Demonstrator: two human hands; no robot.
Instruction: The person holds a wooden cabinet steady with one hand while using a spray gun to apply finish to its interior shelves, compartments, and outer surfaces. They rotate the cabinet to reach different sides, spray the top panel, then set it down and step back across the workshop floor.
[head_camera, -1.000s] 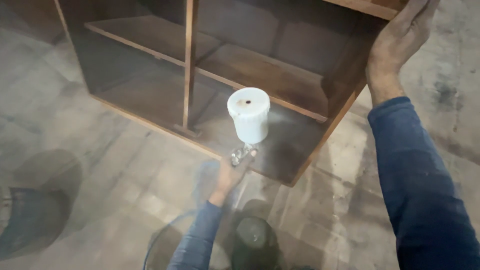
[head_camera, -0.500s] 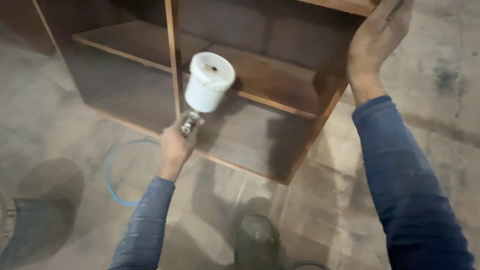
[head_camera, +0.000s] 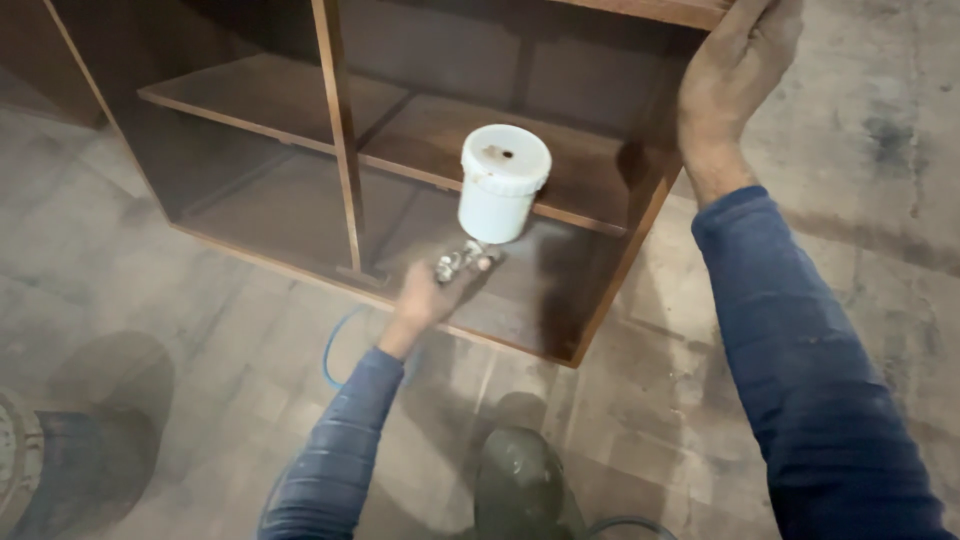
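Spray gun (head_camera: 462, 262) aiming into the cabinet's (head_camera: 640, 235) lower right bay.
Left hand (head_camera: 428, 298) is gripping it, white cup (head_camera: 502, 196) upright; right hand (head_camera: 735, 75), spread, is bracing the top right corner. Blue hose (head_camera: 333, 345) risks snagging, jerking the aim.

left hand (head_camera: 425, 297) is gripping a spray gun (head_camera: 492, 205) aimed into the cabinet (head_camera: 420, 140); right hand (head_camera: 735, 75) is resting on its top corner.

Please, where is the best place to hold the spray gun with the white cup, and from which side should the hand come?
Probably the metal body under the white cup, taken from below, as the left hand does now on the spray gun. The bulky cup sits on top, so a low grip keeps it upright.
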